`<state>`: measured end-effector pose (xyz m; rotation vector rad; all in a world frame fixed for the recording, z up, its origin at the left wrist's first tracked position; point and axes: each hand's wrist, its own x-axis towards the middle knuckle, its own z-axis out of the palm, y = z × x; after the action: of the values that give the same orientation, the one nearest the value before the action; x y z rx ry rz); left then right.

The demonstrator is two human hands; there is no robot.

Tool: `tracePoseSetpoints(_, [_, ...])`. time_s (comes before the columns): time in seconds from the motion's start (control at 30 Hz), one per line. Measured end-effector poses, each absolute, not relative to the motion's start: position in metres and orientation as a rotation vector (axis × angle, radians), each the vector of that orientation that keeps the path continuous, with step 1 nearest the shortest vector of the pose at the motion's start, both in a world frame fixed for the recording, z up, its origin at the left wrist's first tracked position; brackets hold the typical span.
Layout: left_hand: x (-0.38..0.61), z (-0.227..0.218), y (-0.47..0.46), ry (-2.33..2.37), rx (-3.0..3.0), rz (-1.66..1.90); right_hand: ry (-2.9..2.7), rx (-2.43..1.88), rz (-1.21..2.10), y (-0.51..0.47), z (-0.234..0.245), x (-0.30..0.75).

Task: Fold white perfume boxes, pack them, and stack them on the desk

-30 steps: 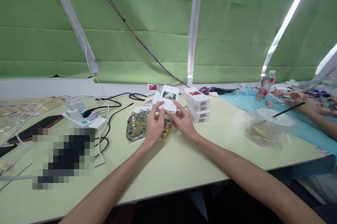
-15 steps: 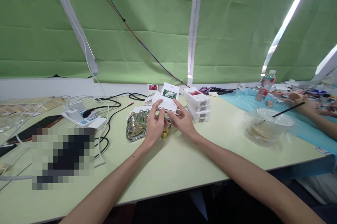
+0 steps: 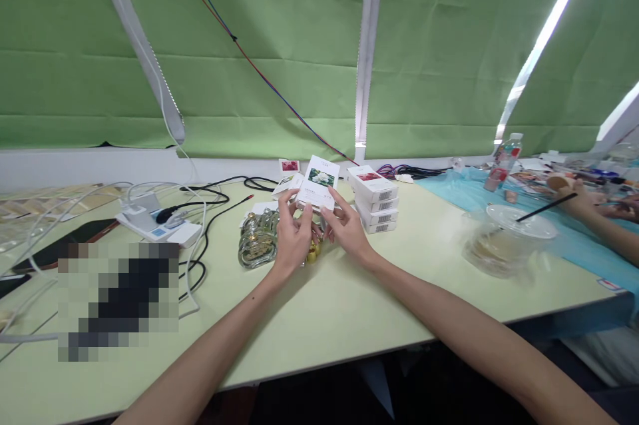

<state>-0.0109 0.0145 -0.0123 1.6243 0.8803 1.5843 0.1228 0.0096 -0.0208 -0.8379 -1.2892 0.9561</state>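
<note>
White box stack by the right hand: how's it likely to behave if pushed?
The white boxes would probably slide apart, since no strap shows around them. They're likely fairly stiff, given the straight edges. Weight is hard to judge: contents hidden.

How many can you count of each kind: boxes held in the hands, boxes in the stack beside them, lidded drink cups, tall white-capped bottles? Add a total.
Held white-flower box: 1
Stacked boxes: 4
Lidded drink cup: 1
Tall white-capped bottle: 1
Total: 7

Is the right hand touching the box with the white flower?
Touching. The head view shows the right hand holding the box at its lower right edge.
</note>
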Motion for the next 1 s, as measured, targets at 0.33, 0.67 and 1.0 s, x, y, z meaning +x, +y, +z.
tracePoseSetpoints(0.33, [-0.0103, -0.0129, 0.0164, 0.85, 1.612, 1.594, -1.289, -0.788, 1.018, 0.0111, -0.0221, 0.1241])
tracePoseSetpoints(0.67, [-0.01, -0.0132, 0.0159, 0.811, 1.634, 1.608, -1.282, -0.807, 1.017, 0.0093, -0.0203, 0.1232])
tracePoseSetpoints(1.0, [-0.0082, -0.0105, 0.0153, 0.836, 1.684, 1.781, -1.207, -0.981, 0.731, 0.0054, -0.0208, 0.1206])
